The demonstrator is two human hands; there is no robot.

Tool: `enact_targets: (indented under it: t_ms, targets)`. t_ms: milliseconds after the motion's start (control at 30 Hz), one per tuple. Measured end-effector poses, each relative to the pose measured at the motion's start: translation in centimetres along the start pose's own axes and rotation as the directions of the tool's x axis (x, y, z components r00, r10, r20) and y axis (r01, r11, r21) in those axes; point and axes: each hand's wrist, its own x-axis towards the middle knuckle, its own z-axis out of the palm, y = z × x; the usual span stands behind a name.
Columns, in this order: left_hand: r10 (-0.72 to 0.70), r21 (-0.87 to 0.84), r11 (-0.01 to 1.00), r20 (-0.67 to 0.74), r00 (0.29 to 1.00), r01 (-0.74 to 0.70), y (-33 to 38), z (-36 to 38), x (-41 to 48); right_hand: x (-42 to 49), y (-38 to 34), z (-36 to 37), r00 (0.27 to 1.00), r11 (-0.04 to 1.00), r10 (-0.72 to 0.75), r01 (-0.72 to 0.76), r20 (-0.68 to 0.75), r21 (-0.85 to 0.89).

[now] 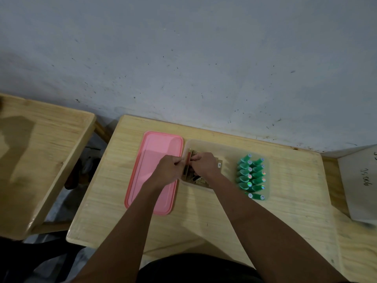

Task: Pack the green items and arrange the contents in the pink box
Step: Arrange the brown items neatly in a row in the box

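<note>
Green tubes (252,176): small, capped, laid in two close rows at right end of clear box (204,142), apparently inside; nearest pair at the near wall, in or out not certain. Judged light, stiff plastic, smooth and apt to roll; best taken round the barrel, several at once, not by the cap. Brown cartons (219,165): packed at left end of box. Judged light, thin card, crushable; best held by the long edges. One red-striped carton (187,162) raised on edge, pinched between curled fingers of left hand (168,170) and right hand (206,164). Pink lid (155,152): off, flat on table (204,217), touching or just beside box on left
</note>
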Motion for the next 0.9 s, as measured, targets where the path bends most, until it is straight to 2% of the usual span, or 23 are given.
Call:
enact_targets:
  t_ms: [267, 500, 600, 700, 800, 867, 900]
  targets:
    - [0.011, -0.003, 1.000, -0.006, 1.000, -0.011, 0.4, -0.1, -0.6, -0.2, 0.6, -0.2, 0.999, 0.998, 0.033, -0.035, 0.041, 0.050]
    - [-0.009, -0.001, 1.000, -0.002, 1.000, 0.009, 0.5, -0.2, -0.5, -0.9, 0.3, -1.2, 0.986, 0.970, -0.150, 0.161, 0.075, -0.183]
    - [-0.024, -0.031, 0.999, 0.002, 1.000, 0.024, 0.7, -0.2, -0.7, -1.3, 0.2, -3.3, 0.983, 0.941, -0.181, 0.169, -0.012, -0.293]
    - [-0.029, -0.014, 0.999, -0.022, 0.999, 0.029, 1.0, 0.0, -1.0, -1.9, 1.1, -5.7, 0.982, 0.842, -0.189, 0.173, 0.021, -0.510]
    - [-0.034, 0.006, 0.999, -0.035, 0.999, 0.034, 1.1, 0.1, -1.1, -2.3, 2.3, -6.6, 0.960, 0.652, -0.161, 0.278, 0.230, -0.705]
    - [-0.036, 0.005, 0.999, -0.035, 0.999, 0.036, 1.1, 0.1, -1.2, -2.2, 2.8, -6.4, 0.934, 0.567, -0.207, 0.358, 0.293, -0.742]
    - [-0.034, 0.004, 0.999, -0.035, 0.999, 0.034, 1.1, 0.1, -1.2, -2.0, 2.7, -6.3, 0.925, 0.563, -0.246, 0.380, 0.290, -0.734]
